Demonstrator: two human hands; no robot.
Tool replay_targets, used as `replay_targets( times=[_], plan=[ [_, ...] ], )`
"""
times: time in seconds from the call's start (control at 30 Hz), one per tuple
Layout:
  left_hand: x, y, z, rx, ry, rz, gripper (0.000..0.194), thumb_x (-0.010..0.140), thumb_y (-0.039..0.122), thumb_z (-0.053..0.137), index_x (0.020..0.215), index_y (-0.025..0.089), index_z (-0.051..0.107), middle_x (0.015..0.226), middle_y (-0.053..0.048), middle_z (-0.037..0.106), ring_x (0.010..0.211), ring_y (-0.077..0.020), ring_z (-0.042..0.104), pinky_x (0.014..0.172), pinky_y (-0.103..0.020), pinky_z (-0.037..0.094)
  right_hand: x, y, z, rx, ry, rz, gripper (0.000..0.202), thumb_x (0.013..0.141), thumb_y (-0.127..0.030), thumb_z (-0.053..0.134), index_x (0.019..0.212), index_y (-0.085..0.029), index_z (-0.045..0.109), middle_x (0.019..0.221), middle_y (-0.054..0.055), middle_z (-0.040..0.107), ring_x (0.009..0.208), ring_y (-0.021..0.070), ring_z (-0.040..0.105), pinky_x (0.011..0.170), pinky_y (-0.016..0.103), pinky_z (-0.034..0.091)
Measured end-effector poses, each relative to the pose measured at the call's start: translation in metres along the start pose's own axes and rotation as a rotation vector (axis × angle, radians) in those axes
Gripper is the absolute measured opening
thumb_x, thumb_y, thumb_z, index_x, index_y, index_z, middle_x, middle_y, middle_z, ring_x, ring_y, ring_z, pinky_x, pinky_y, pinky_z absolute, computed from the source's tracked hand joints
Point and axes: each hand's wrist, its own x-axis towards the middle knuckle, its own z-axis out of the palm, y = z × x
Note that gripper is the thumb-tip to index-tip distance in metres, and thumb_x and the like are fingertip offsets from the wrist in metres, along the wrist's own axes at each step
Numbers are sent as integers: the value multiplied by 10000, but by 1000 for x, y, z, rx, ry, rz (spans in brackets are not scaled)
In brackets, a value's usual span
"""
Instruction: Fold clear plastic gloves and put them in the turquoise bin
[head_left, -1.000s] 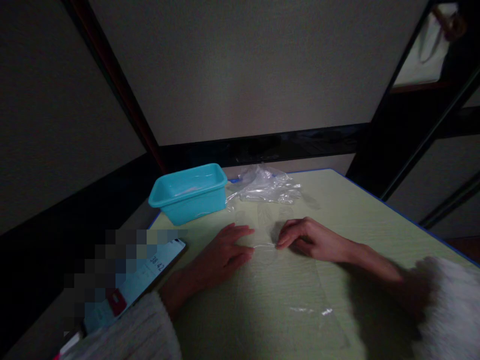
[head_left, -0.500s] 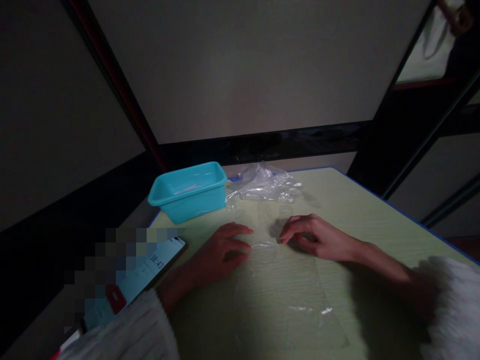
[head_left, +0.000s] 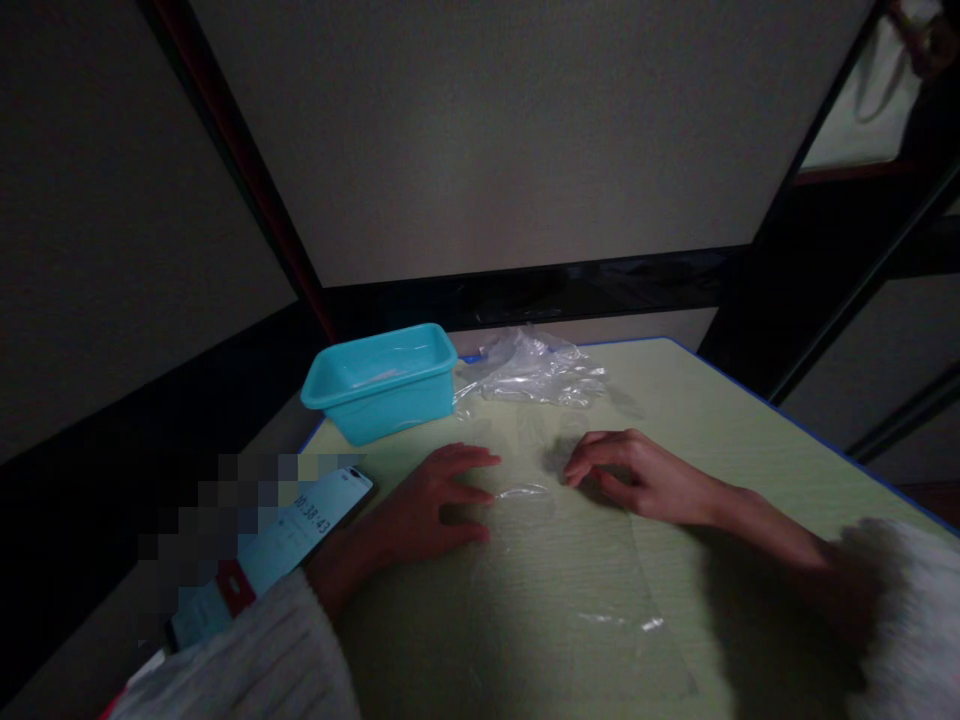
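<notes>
A flat piece of thin clear plastic film (head_left: 562, 590) lies on the table in front of me, with faint creases and glints. At its left edge is my left hand (head_left: 431, 500), palm down, fingers spread and holding nothing. My right hand (head_left: 626, 470) rests at the film's upper right, fingers loosely bent and the thumb apart from them. Its fingertips are at or just over the plastic; whether they touch it I cannot tell. Beyond both hands sits a crumpled heap of clear plastic (head_left: 536, 365).
A turquoise plastic basket (head_left: 390, 405) stands at the table's back left, with something pale inside. A phone (head_left: 300, 540) with a lit timer screen lies by my left forearm. The pale green table (head_left: 720, 440) has a blue edge. Dark-framed panels (head_left: 525, 150) rise behind it.
My left hand has drawn slightly left, and its fingers are spread wider. My right hand and the plastic look nearly the same; the view has shifted a little.
</notes>
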Motion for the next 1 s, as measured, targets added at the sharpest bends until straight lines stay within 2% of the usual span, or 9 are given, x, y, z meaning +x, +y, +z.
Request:
replay_targets(
  times=[0.17,0.27,0.33,0.5,0.63,0.77,1.0],
  plan=[
    [1,2,1,-33,-3,-2,231,680,283,757,887,186,724,1236,-114,574,1160,-281,492,995,-444,359,0,-2,0,14,-7,-19,301,732,-9,414,866,-131,654,833,75,663,790,165,597,698,301,474],
    [2,3,4,-65,47,-19,217,680,250,749,880,170,722,1208,-128,589,1127,-279,517,968,-437,389,1,-13,3,14,-26,-107,248,761,-32,444,868,-120,650,828,87,642,816,175,571,737,317,454],
    [3,4,5,-100,96,-31,165,714,212,708,871,164,718,1170,-127,610,1081,-258,549,941,-415,415,1,-25,6,31,-92,-171,181,758,-52,487,807,-116,650,806,81,612,795,165,553,725,291,441],
    [10,12,8,-231,184,-37,114,791,195,598,795,163,708,1012,-95,671,912,-195,622,829,-336,476,-5,-49,13,43,-371,-205,58,685,-105,622,717,-152,633,693,8,564,656,126,521,587,229,403],
    [13,20,12,-350,204,-56,182,825,252,565,744,149,691,879,-81,685,798,-177,637,734,-302,492,-10,-54,17,0,-488,-211,129,599,-184,729,681,-170,630,694,0,595,685,138,530,601,234,408],
    [14,25,16,-441,198,-62,245,839,298,553,707,135,680,783,-76,679,722,-163,631,680,-280,492,-11,-59,22,-9,-544,-196,94,596,-120,649,607,-183,579,655,-13,596,635,136,529,593,239,424],
    [15,26,19,-484,159,-65,266,841,308,546,697,127,679,774,-81,683,713,-159,633,663,-265,488,-13,-68,25,-118,-534,-152,132,607,-76,532,673,-168,600,763,57,650,722,186,568,679,305,460]
  ],
)
